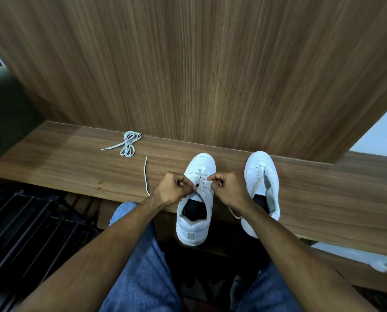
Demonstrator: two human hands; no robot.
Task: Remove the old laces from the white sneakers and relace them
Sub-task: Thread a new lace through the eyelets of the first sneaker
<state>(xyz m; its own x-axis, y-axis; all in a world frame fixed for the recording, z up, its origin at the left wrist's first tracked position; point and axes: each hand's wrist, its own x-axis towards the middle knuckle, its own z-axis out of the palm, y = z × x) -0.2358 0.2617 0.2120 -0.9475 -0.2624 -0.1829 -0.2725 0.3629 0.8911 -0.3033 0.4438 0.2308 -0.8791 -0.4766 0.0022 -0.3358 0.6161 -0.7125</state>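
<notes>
Two white sneakers stand on a wooden shelf (75, 163), toes pointing away from me. The left sneaker (195, 206) has a white lace (201, 175) crossed through its lower eyelets. My left hand (173, 188) pinches one lace strand at the sneaker's left eyelet row, and that strand trails out to the left over the shelf. My right hand (227, 188) pinches the other strand at the right eyelet row, with a loop of lace hanging below my wrist. The right sneaker (262, 176) stands beside it with no lace, its tongue loose. A bundled grey-white lace (128, 144) lies at the back left.
A tall wood panel (210, 64) rises right behind the shelf. Black metal rack bars (30, 233) sit below at the left. My knees in blue jeans (138, 266) are under my arms. A white object (381, 262) lies low at the right edge.
</notes>
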